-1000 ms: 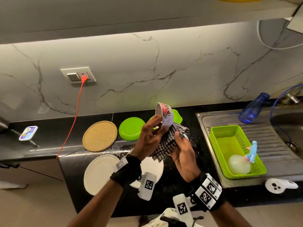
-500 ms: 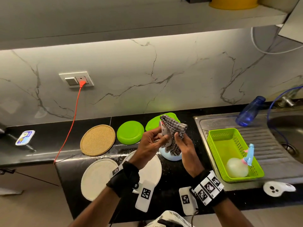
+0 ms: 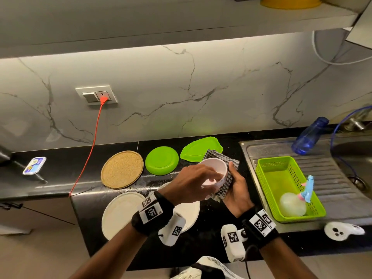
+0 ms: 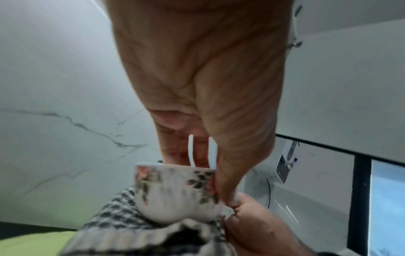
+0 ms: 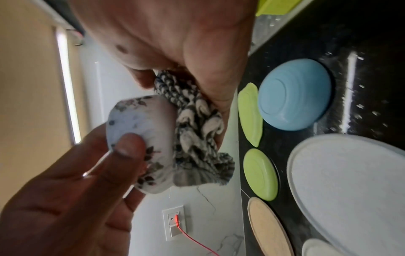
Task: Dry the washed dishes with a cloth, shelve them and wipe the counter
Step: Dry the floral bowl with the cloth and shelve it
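Note:
A small white cup with a flower pattern [image 3: 213,170] [image 4: 175,190] [image 5: 140,138] is held above the black counter [image 3: 60,174], mouth up. My left hand [image 3: 193,182] grips its rim, thumb on the outside wall and fingers inside. My right hand [image 3: 235,188] holds a checked cloth [image 3: 223,164] [image 5: 197,124] bunched against the cup's base and far side. In the right wrist view a blue bowl [image 5: 294,94] lies upside down on the wet counter below.
On the counter lie a cork mat [image 3: 121,169], a green plate [image 3: 161,160], a green leaf-shaped dish [image 3: 198,147] and two white plates [image 3: 118,213]. A green basket [image 3: 281,178] sits on the sink drainboard beside a blue bottle [image 3: 308,135]. A red cable [image 3: 88,150] hangs from the wall socket.
The cup has turned from lying on its side, with the cloth draped over it, to mouth up. The cloth now sits under and behind it. Both hands stay at the same spot.

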